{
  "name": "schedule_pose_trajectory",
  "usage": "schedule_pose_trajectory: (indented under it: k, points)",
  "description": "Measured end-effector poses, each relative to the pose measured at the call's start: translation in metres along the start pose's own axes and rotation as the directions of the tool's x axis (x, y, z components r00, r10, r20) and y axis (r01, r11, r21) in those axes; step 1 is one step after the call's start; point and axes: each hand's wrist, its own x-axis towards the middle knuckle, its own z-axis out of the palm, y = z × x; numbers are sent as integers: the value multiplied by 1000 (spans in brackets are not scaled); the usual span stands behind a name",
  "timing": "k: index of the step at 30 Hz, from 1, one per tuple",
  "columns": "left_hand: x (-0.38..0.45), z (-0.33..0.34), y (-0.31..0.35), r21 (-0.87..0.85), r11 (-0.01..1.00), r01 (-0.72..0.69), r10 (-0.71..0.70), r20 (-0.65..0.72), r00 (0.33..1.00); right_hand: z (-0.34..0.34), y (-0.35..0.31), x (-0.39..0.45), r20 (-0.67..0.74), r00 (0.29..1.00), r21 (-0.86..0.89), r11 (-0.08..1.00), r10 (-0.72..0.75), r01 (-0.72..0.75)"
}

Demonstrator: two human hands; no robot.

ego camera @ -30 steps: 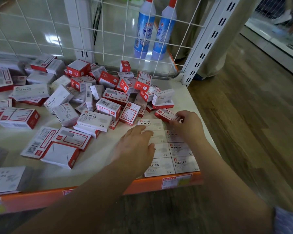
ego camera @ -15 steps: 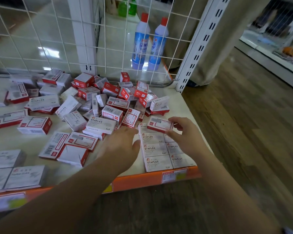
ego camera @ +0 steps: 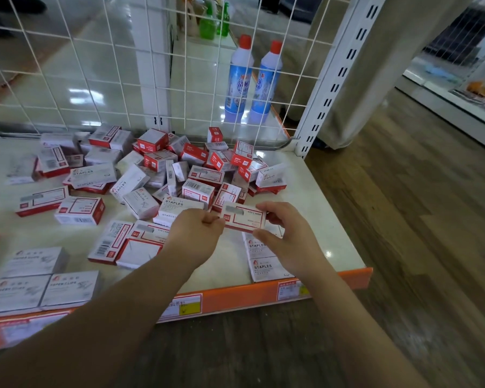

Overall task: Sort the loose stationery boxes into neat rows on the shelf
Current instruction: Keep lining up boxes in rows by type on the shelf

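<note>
White shelf [ego camera: 319, 208] carries our jumbled boxes [ego camera: 179, 169]. Our left hand [ego camera: 196, 233] and right hand [ego camera: 286, 236] pinch one box [ego camera: 244, 218] above the row [ego camera: 263, 264], which they partly hide.

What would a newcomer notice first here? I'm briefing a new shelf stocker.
Both hands hold one red and white box above the shelf: left hand at its left end, right hand at its right. Behind lies a jumbled pile of boxes; two blue bottles stand past the wire grid.
</note>
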Motion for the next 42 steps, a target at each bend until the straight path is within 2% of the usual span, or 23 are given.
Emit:
schedule_pose_trajectory:
  k: [4,7,12,17,20,22,26,28,30,34,39,42]
  points:
    - [0,-2,2,-56,998,12,-13,-15,1000,-6,-1,-2,69,997,1,1000,18,-18]
    - [-1,-5,2,24,1000,-19,19,3,1000,-14,-4,1,100,995,-20,999,29,-27]
    - [-3,-2,1,185,976,-115,103,75,992,-16,-14,12,190,981,-61,997,-28,41]
    - [-3,3,2,178,973,-145,127,110,986,-17,-24,15,252,966,-44,997,-51,64]
    - [-2,4,1,107,987,-119,112,72,991,-18,-22,15,226,974,-32,999,-26,35]
    - [-2,3,-2,72,996,-60,54,79,995,-19,-19,16,146,989,24,1000,5,-8]
    - [-4,8,-12,204,979,24,-55,148,987,-22,-17,16,6,995,151,984,99,-98]
    - [-7,13,-12,139,989,42,-69,191,979,-21,-17,18,-41,989,191,973,143,-133]
    - [-10,17,-8,-4,998,69,-67,213,975,-19,-17,18,-59,983,223,962,174,-157]
    - [-8,18,-6,-240,959,152,-115,164,980,-17,-18,15,-25,980,290,940,196,-181]
    - [-3,11,-9,-372,914,159,-139,82,987,-20,-14,9,83,987,269,950,141,-158]
    - [-3,8,-7,-377,919,117,-107,46,993,-22,-11,6,130,986,231,964,103,-132]
